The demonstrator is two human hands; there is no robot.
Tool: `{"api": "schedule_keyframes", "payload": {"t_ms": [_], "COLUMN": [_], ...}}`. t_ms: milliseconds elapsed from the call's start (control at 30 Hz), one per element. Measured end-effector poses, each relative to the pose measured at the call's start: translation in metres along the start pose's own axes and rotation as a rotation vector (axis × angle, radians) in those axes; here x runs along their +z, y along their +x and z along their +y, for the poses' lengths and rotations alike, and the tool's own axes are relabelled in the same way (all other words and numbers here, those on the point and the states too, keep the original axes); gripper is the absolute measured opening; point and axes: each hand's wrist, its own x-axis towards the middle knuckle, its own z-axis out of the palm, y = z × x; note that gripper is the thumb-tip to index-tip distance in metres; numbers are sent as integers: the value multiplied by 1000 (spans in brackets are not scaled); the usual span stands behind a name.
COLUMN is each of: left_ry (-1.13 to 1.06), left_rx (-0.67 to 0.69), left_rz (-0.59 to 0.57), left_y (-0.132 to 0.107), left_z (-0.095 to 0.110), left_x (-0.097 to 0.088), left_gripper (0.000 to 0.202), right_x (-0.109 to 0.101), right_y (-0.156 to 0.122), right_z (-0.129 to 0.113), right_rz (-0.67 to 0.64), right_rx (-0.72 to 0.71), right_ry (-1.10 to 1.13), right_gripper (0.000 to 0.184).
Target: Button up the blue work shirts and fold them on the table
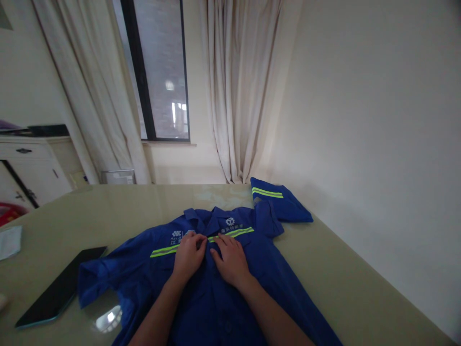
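Observation:
A blue short-sleeved work shirt lies spread out front side up, its collar pointing away from me. A yellow-green reflective stripe crosses the chest below printed logos. My left hand rests on the chest at the front opening, fingers curled and pinched on the shirt's edge. Just right of the opening, my right hand lies on the fabric with its fingers stretched out over the stripe. Both hands hide part of the stripe and print, and the fingertips' exact hold is small to see.
The glossy table meets a wall on the right. A folded blue garment with a stripe lies beyond the shirt's right sleeve. A flat black panel sits by the left sleeve, and a white paper at the far left.

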Motion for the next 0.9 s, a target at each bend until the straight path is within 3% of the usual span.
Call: {"api": "schedule_keyframes", "payload": {"t_ms": [133, 300, 467, 900], "left_ry": [222, 402, 415, 262], "left_rx": [24, 73, 122, -28], "left_rz": [32, -25, -108, -38], "left_y": [-8, -27, -36, -12], "left_z": [6, 25, 27, 12], "left_x": [1, 5, 13, -3], "left_gripper": [31, 52, 52, 38], "right_x": [7, 8, 9, 12], "right_y": [3, 15, 22, 6], "right_z": [5, 13, 15, 14], "right_rz": [-32, -32, -9, -12], "right_rx": [71, 172, 197, 162], "right_ry": [-162, -230, -258, -271], "right_gripper": [51, 57, 56, 58]}}
